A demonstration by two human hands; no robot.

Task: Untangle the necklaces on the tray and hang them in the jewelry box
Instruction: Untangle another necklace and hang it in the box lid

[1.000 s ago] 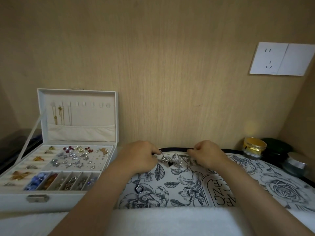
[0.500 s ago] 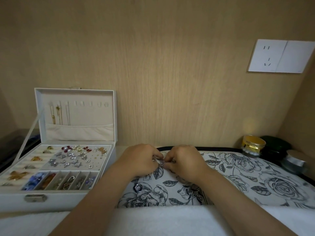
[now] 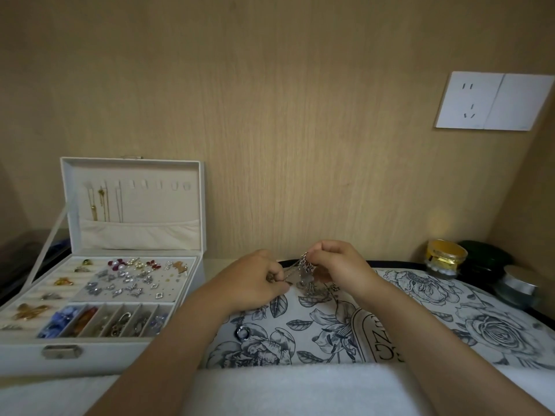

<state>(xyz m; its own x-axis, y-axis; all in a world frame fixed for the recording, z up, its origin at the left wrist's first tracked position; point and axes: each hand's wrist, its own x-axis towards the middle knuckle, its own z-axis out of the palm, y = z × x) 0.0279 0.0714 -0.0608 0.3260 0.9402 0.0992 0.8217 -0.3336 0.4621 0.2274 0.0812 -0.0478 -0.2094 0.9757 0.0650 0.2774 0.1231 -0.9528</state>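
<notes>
Over the far middle of the oval tray printed with black-and-white roses (image 3: 420, 310), both hands work at a tangle of silver chain necklaces (image 3: 306, 276). The right hand (image 3: 339, 265) is raised a little, its fingertips pinching the top of the tangle so the links dangle below it. The left hand (image 3: 252, 280), lower and just to the left, pinches a thin strand that runs across to the bunch. The bottom of the tangle seems to touch the tray, though the links there are too blurred to be sure.

A small silver ring (image 3: 242, 333) lies on the tray's near left part. Left of the tray stands the white jewelry box (image 3: 120, 355), lid upright, with thin gold chains (image 3: 102, 202) hanging from hooks on the lid's left side. At the far right, a gold-lidded jar (image 3: 446, 258) sits beside the tray.
</notes>
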